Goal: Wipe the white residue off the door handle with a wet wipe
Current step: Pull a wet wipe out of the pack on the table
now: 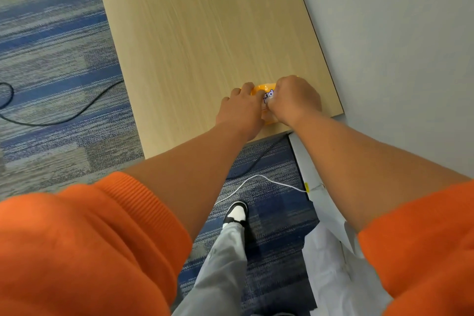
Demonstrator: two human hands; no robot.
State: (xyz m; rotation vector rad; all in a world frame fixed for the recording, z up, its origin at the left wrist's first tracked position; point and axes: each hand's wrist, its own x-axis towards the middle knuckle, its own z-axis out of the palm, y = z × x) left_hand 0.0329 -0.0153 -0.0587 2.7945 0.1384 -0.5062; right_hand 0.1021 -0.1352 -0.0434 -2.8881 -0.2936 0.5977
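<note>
Step in hand: getting a wipe out, no wiping yet. Orange wet-wipe pack lies on the wooden desk, close to its near right corner, just in from the near edge.

Hands, both on the pack:
- left hand covers the pack's left end, fingers bent over it, holding it down on the desk
- right hand is fisted over the right half, knuckles up, pinching at the top by the printed label

Contents: pack hides them. Fingertips of the right hand are covered, so I can't tell if the flap is up or if a wipe is already started out. No loose wipe showing anywhere.

Door handle and its residue: not in view. Only the desk, grey wall on the right and blue carpet with cables.

Next move, as I read it: left keeps the pack pinned while right draws 1 wipe up and clear. Pack is light, so without the hold-down it would probably lift with the wipe. Then reseal so the rest stays wet, and carry the wipe to the handle.
</note>
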